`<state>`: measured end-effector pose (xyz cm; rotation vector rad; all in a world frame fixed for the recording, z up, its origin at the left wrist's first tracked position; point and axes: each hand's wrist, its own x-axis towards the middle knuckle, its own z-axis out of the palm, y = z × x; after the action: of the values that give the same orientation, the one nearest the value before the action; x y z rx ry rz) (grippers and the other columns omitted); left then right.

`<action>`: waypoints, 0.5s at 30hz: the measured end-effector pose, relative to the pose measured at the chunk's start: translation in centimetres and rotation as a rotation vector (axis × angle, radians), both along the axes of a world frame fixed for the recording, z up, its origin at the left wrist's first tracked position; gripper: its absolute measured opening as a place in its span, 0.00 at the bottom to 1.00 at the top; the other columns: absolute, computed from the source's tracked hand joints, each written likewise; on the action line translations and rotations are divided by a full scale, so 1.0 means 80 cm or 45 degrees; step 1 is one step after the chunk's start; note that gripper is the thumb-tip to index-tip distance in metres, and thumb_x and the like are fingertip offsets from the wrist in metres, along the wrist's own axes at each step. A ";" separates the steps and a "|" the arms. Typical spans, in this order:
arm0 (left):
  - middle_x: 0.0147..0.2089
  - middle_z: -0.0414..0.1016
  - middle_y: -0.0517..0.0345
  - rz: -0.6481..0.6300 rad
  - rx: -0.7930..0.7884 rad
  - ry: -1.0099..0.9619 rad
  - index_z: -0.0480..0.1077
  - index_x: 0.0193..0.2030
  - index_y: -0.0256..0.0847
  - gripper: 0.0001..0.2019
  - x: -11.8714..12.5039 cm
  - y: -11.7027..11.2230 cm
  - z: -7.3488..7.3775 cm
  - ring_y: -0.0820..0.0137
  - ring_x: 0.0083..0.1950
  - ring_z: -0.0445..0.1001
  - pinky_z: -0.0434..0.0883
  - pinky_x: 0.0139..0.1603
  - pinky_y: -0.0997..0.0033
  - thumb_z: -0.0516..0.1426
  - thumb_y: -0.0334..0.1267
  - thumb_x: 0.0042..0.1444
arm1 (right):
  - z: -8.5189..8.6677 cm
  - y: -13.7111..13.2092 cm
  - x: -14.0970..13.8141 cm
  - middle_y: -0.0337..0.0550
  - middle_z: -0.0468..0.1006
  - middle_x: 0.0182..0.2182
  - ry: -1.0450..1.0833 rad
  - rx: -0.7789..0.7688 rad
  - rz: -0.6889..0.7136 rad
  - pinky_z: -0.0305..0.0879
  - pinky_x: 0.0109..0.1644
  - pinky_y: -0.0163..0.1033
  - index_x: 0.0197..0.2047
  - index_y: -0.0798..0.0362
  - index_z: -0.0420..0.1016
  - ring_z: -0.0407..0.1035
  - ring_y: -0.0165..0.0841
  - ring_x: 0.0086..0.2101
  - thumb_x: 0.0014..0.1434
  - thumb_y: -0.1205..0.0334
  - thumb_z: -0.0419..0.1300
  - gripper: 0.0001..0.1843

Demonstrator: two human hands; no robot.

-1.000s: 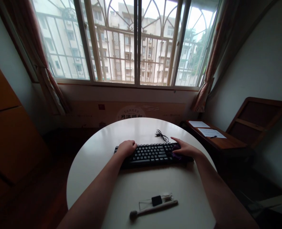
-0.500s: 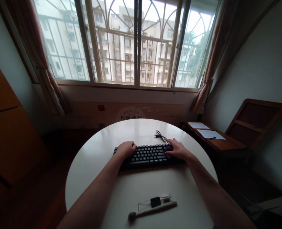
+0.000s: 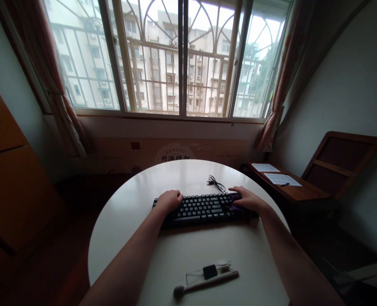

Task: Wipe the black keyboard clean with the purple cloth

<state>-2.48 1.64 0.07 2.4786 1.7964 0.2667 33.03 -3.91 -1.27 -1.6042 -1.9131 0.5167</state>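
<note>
Nearest, at 6 o'clock of the keyboard (image 3: 201, 208) and well apart from it, a toothbrush (image 3: 212, 281) lies on the white desk (image 3: 124, 242), bristles toward 8 o'clock, handle toward 2. Along its 12 o'clock side lies a wire tool with a black square grip (image 3: 210, 271) (too close to say whether they touch).

The keyboard comes next, its long axis running almost straight from 9 to 3 o'clock. The left hand (image 3: 169, 201) covers its 9 o'clock end, fingers curled; whether they clamp the edge I cannot tell. The right hand (image 3: 247, 199) is the nearer to the 3 o'clock end, holding a bunched purple cloth (image 3: 236, 198) against the keys there; its index finger and thumb are spread, with cloth between them.

Just past the keyboard, toward 1 o'clock, is a coiled cable (image 3: 216, 184). Farther, at 2 o'clock, papers (image 3: 279, 178) lie on a wooden seat (image 3: 306, 192). At 12, a printed carton (image 3: 118, 155) stands below the barred window (image 3: 182, 59).
</note>
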 end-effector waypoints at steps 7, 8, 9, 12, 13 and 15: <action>0.43 0.76 0.51 -0.017 0.011 0.005 0.73 0.38 0.43 0.17 -0.002 0.000 -0.001 0.61 0.44 0.72 0.66 0.39 0.67 0.46 0.47 0.58 | 0.012 -0.008 -0.005 0.45 0.73 0.44 -0.025 0.025 0.082 0.62 0.52 0.43 0.44 0.52 0.74 0.67 0.40 0.45 0.43 0.65 0.62 0.21; 0.43 0.76 0.51 -0.017 0.015 0.006 0.73 0.38 0.43 0.17 -0.002 0.000 -0.001 0.61 0.44 0.72 0.66 0.40 0.67 0.46 0.47 0.58 | 0.015 -0.009 -0.006 0.45 0.74 0.42 -0.048 0.031 0.085 0.62 0.51 0.42 0.39 0.52 0.75 0.68 0.39 0.44 0.43 0.65 0.62 0.16; 0.43 0.76 0.51 -0.015 0.017 0.006 0.73 0.38 0.43 0.17 -0.002 0.000 -0.002 0.61 0.45 0.72 0.66 0.40 0.67 0.46 0.47 0.58 | 0.017 -0.011 -0.008 0.44 0.74 0.40 -0.071 0.033 0.087 0.62 0.50 0.42 0.35 0.53 0.75 0.68 0.39 0.43 0.43 0.65 0.62 0.12; 0.44 0.76 0.51 -0.007 0.010 0.003 0.73 0.38 0.43 0.17 -0.002 0.000 -0.001 0.61 0.45 0.72 0.66 0.41 0.67 0.46 0.47 0.58 | 0.024 -0.016 -0.012 0.45 0.75 0.40 -0.114 0.052 0.071 0.62 0.50 0.41 0.29 0.52 0.73 0.67 0.40 0.44 0.44 0.65 0.61 0.05; 0.44 0.76 0.51 -0.006 0.006 -0.001 0.73 0.38 0.43 0.17 -0.001 0.000 -0.001 0.61 0.45 0.72 0.66 0.41 0.67 0.46 0.47 0.58 | 0.026 -0.017 -0.014 0.45 0.75 0.41 -0.110 0.075 0.057 0.61 0.50 0.41 0.29 0.52 0.73 0.67 0.40 0.44 0.44 0.65 0.61 0.05; 0.44 0.76 0.51 -0.002 -0.002 -0.008 0.73 0.38 0.43 0.17 -0.001 -0.001 0.001 0.61 0.45 0.72 0.66 0.40 0.67 0.46 0.47 0.58 | 0.030 -0.018 -0.017 0.43 0.75 0.41 -0.091 0.135 0.026 0.62 0.48 0.40 0.30 0.51 0.72 0.68 0.38 0.43 0.46 0.63 0.59 0.05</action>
<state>-2.57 1.55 0.11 2.4751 1.7914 0.2730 31.69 -5.36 1.10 -1.5555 -1.9773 0.3642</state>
